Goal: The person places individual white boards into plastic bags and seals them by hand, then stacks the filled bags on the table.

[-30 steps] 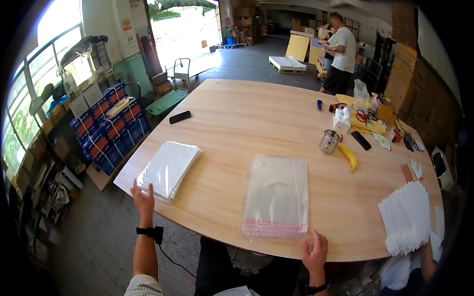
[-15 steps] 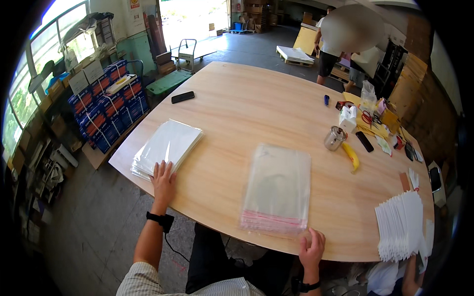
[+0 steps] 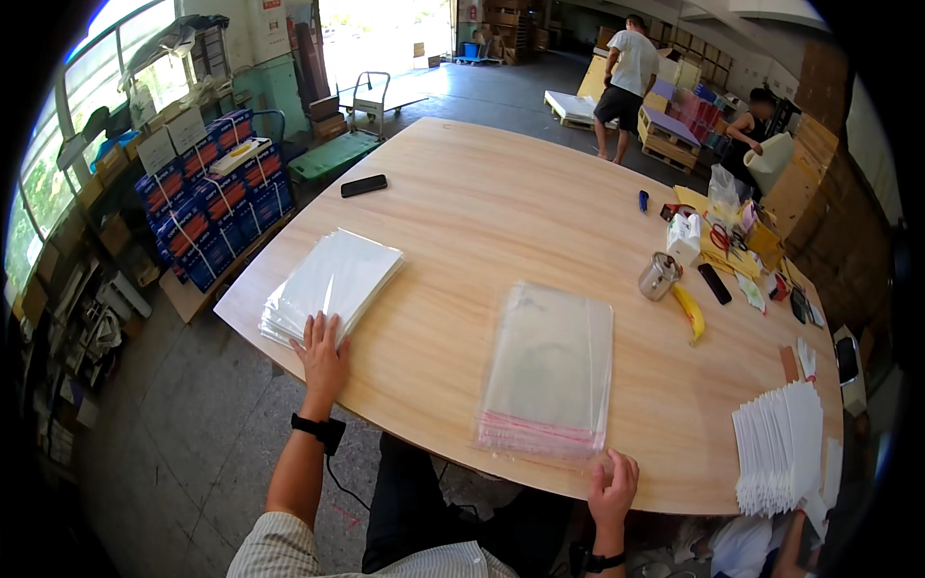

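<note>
Head view, left hand: the left hand (image 3: 325, 358) is laid, fingers lightly spread, on the near edge of a neat stack of white rectangular sheets in glossy clear plastic (image 3: 337, 275).
Head view, right hand: the right hand (image 3: 614, 486) is loosely curled just beside the near right corner of a flat stack of clear plastic bags with pink strips (image 3: 549, 366); whether the corner is pinched cannot be told.
Stack places: both are set on the pale wood-grain table (image 3: 434, 222), sheets left, bags right.
Good handling: slippery plastic is probably best steadied with flat fingers, edges squared, and one bag parted at a corner without creasing.
Stack count: one of sheets, one of bags; layers cannot be counted.
Table count: one yellow banana (image 3: 689, 313) and one shiny metal jar (image 3: 659, 276) are seen.
</note>
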